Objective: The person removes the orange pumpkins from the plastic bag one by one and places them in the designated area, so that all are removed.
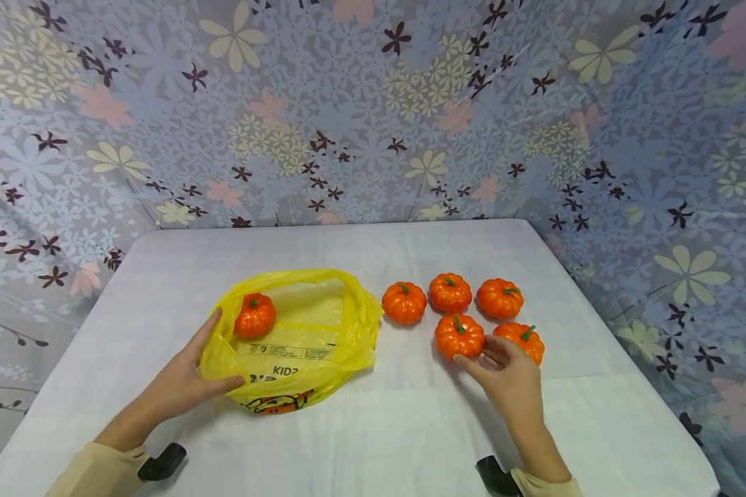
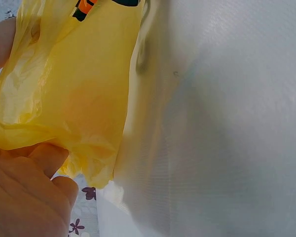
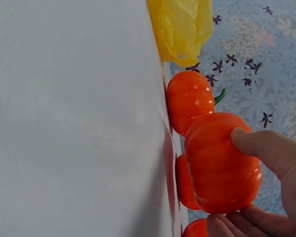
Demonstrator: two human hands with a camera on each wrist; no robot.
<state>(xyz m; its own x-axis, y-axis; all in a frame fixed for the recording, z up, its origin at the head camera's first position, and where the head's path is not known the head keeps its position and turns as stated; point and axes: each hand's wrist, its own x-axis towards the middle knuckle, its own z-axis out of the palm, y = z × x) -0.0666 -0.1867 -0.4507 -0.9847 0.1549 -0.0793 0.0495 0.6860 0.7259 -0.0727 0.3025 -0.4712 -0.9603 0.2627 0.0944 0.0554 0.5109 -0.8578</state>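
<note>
A yellow plastic bag (image 1: pixel 357 345) lies with its mouth spread wide, printed lettering showing inside. In its left part sits a small orange pumpkin (image 1: pixel 255 316). My left hand (image 1: pixel 177 379) holds the bag's left side; the left wrist view shows curled fingers (image 2: pixel 52 158) against the yellow film. On the right, my right hand (image 1: pixel 512 376) grips another orange pumpkin (image 1: pixel 458 336) with a green stem. Its thumb (image 3: pixel 251 143) presses one side of that pumpkin in the right wrist view, with the other fingers beneath it. Whether this pumpkin touches the table cannot be told.
Around the held pumpkin are several more: one pumpkin (image 1: pixel 404 304) beside the bag, a pumpkin (image 1: pixel 450 293) and a pumpkin (image 1: pixel 500 299) behind, and a pumpkin (image 1: pixel 525 339) partly covered by my right hand. A white cloth (image 1: pixel 379 442) covers the table; floral fabric (image 1: pixel 348 124) hangs behind.
</note>
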